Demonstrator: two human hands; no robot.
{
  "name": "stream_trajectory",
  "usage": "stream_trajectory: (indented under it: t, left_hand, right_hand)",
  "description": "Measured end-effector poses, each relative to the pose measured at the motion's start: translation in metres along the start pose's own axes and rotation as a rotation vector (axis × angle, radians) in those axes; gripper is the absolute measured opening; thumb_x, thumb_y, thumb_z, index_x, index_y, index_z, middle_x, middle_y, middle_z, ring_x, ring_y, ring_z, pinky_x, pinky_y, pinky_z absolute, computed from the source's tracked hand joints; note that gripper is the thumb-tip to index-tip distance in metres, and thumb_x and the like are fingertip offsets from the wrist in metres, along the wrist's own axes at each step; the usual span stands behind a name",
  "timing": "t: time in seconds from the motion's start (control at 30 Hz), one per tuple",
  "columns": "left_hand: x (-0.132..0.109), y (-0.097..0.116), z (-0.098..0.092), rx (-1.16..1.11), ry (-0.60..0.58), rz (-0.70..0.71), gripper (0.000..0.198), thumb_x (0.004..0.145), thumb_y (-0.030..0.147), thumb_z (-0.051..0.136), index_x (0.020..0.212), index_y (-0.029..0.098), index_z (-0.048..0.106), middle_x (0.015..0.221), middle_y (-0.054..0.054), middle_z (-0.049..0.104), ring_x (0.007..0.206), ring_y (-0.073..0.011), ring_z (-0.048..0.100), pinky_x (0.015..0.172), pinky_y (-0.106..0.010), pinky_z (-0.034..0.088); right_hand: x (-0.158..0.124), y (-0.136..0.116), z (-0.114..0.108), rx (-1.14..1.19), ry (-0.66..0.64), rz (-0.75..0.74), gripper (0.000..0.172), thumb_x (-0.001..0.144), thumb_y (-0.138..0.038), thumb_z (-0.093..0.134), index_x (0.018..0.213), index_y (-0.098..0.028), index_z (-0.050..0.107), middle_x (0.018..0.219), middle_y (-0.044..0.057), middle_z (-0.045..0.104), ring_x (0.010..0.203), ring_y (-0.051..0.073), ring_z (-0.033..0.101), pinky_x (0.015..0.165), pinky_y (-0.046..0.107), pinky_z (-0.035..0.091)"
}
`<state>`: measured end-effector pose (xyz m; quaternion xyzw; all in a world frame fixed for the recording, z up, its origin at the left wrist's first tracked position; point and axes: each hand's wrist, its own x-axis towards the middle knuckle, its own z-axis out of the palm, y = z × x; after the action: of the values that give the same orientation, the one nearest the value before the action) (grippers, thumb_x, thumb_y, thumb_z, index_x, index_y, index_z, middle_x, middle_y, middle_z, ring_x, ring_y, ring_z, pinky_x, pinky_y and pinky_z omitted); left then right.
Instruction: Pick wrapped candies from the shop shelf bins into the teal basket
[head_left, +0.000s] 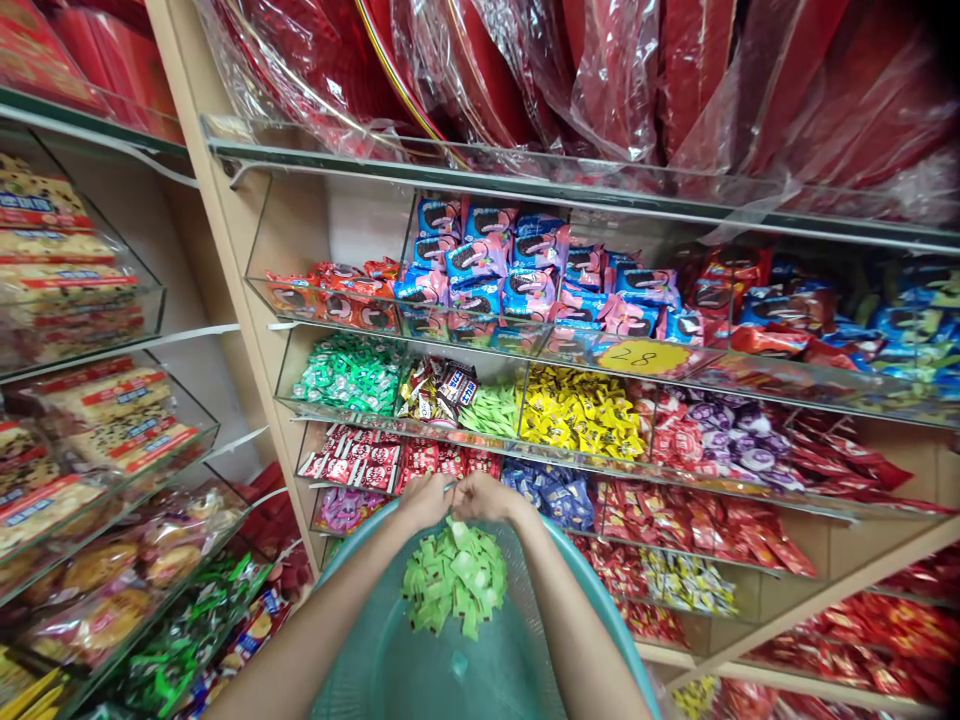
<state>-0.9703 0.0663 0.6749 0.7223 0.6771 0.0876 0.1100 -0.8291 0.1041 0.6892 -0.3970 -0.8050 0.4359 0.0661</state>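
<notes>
My left hand [426,502] and my right hand [482,498] are close together over the far rim of a large teal plastic basin [596,585]. Fingers on both are curled closed, and whatever they grip is hidden. Just below them, inside the basin, is a heap of small light-green wrapped candies [456,580]. One pale piece [459,664] lies apart from the heap, nearer to me. Straight beyond my hands are shelf bins with red-and-white packets [360,460] and dark blue packets [551,495].
Clear-fronted bins climb the wooden shelving ahead, holding green candies [349,372], light-green candies [491,405], yellow candies [581,412] and blue-pink packets [480,260]. A yellow price tag [643,356] is on one front. Red plastic-wrapped items [510,80] overhang above. Bagged snacks [112,420] fill the left shelves.
</notes>
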Motion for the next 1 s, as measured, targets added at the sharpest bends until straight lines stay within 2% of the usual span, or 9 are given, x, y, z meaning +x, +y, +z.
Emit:
stream_trajectory:
  t: [0.13,0.3,0.43,0.57,0.7,0.8,0.9,1.0]
  left_hand:
    - [-0.001,-0.002,-0.003,-0.014,0.000,0.005,0.035,0.085,0.040,0.031,0.104,0.031,0.059,0.102,-0.004,0.066,0.097,-0.0217,0.059,0.078,-0.029,0.042]
    - [-0.002,-0.005,-0.005,0.007,0.018,0.027,0.037,0.085,0.045,0.029,0.097,0.029,0.060,0.097,-0.004,0.067,0.094,-0.0221,0.060,0.076,-0.030,0.042]
    - [-0.001,-0.005,-0.004,0.007,0.021,0.023,0.037,0.085,0.046,0.030,0.099,0.030,0.060,0.097,-0.003,0.067,0.094,-0.0216,0.060,0.076,-0.029,0.042]
    - [-0.001,-0.006,-0.003,0.010,0.019,0.030,0.038,0.085,0.047,0.029,0.100,0.031,0.060,0.097,-0.003,0.067,0.094,-0.0217,0.060,0.077,-0.029,0.042]
    - [-0.001,-0.009,0.000,0.001,0.011,0.002,0.039,0.084,0.048,0.030,0.102,0.031,0.059,0.100,-0.004,0.066,0.096,-0.0222,0.059,0.079,-0.031,0.042]
    - [-0.002,-0.011,0.001,0.005,0.009,-0.013,0.039,0.084,0.048,0.029,0.102,0.030,0.059,0.099,-0.004,0.066,0.095,-0.0231,0.059,0.078,-0.032,0.042]
    - [-0.002,-0.012,0.001,0.004,0.015,-0.013,0.040,0.084,0.049,0.029,0.101,0.030,0.059,0.099,-0.004,0.067,0.095,-0.0237,0.059,0.078,-0.033,0.042]
    - [-0.002,-0.010,0.000,-0.006,0.014,-0.008,0.040,0.084,0.049,0.028,0.102,0.029,0.059,0.100,-0.005,0.067,0.095,-0.0240,0.059,0.078,-0.033,0.042]
  right_hand:
    - [0.010,0.011,0.005,-0.042,-0.027,0.061,0.005,0.059,-0.017,0.065,0.057,-0.015,0.060,0.044,-0.007,0.051,0.044,0.008,0.049,0.046,0.018,0.038]
    - [0.013,0.013,0.007,-0.136,0.035,0.127,0.010,0.056,-0.010,0.063,0.050,-0.017,0.059,0.038,-0.006,0.049,0.044,0.009,0.051,0.048,0.018,0.040]
    - [0.010,0.006,0.009,-0.189,0.102,0.149,0.015,0.057,-0.011,0.062,0.046,-0.018,0.056,0.038,-0.005,0.051,0.044,0.010,0.052,0.049,0.018,0.039]
    - [-0.006,-0.010,-0.004,-0.214,0.190,0.121,0.017,0.063,-0.015,0.060,0.047,-0.018,0.055,0.043,-0.003,0.055,0.045,0.009,0.052,0.051,0.019,0.038]
    - [-0.033,-0.027,-0.033,-0.197,0.349,-0.037,0.018,0.071,-0.026,0.056,0.056,-0.017,0.059,0.050,-0.001,0.059,0.048,0.010,0.052,0.051,0.020,0.036]
    - [-0.050,-0.033,-0.053,-0.174,0.582,-0.150,0.022,0.074,-0.036,0.054,0.063,-0.017,0.059,0.054,-0.001,0.058,0.050,0.010,0.050,0.051,0.021,0.034]
    - [-0.056,-0.031,-0.065,-0.209,0.872,-0.159,0.019,0.075,-0.038,0.053,0.076,-0.019,0.057,0.063,-0.002,0.057,0.057,0.012,0.050,0.054,0.022,0.034]
    - [-0.056,-0.024,-0.068,-0.313,0.973,-0.158,0.019,0.073,-0.034,0.054,0.086,-0.020,0.056,0.075,0.001,0.055,0.069,0.015,0.052,0.060,0.024,0.036]
